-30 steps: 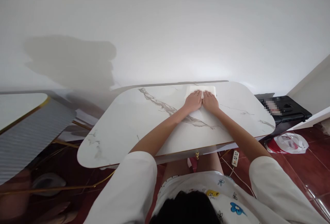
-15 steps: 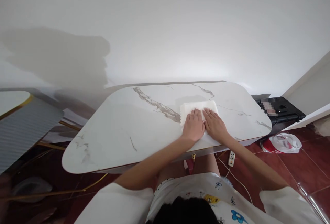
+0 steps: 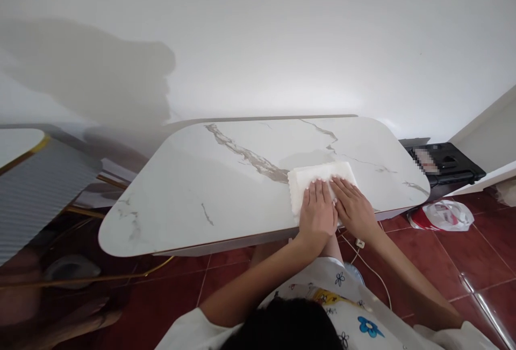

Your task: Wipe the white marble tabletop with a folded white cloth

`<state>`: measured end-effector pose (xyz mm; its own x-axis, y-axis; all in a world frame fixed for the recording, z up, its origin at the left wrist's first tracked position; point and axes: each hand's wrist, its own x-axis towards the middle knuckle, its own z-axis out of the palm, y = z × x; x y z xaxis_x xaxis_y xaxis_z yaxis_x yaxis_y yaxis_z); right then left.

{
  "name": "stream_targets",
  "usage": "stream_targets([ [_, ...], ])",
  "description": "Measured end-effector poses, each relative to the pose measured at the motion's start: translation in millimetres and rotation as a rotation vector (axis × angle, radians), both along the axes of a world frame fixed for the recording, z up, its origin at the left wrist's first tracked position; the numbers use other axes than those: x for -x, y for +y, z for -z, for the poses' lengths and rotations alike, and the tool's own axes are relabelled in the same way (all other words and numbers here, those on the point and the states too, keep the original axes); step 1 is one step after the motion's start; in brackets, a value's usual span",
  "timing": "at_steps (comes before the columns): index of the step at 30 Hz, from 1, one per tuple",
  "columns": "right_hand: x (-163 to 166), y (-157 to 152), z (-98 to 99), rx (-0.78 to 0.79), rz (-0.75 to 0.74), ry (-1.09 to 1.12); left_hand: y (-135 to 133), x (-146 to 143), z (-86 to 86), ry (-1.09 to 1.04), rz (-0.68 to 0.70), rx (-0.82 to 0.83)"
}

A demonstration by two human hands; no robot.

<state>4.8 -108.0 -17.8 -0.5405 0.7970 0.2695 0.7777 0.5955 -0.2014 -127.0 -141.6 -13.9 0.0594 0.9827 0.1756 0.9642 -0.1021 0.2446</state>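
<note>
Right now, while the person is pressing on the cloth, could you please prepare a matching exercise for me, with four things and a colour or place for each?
Column one
1. scallop-edged cloth
2. marble-patterned tabletop
3. hard case
4. plastic bag

Column two
A. black, by the tabletop's right-hand end
B. lying on the dark red floor tiles
C. under the fingers of the left hand and right hand
D. white with grey-brown veins

Right pairs: 1-C, 2-D, 3-A, 4-B
</note>
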Motion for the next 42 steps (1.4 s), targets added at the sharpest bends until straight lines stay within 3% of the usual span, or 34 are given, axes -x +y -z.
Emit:
stream_targets([
  [7, -30, 13, 3.1, -0.026, 0.044, -0.052, 17, -25, -0.2, -0.008, 0.084, -0.057],
  [15, -31, 68, -0.8, 0.036, 0.041, -0.113, 71, -26, -1.2, 0.01, 0.12, -0.02],
  [42, 53, 232, 1.0, 0.031, 0.048, -0.098, 230, 55, 2.5, 0.039, 0.106, -0.096],
])
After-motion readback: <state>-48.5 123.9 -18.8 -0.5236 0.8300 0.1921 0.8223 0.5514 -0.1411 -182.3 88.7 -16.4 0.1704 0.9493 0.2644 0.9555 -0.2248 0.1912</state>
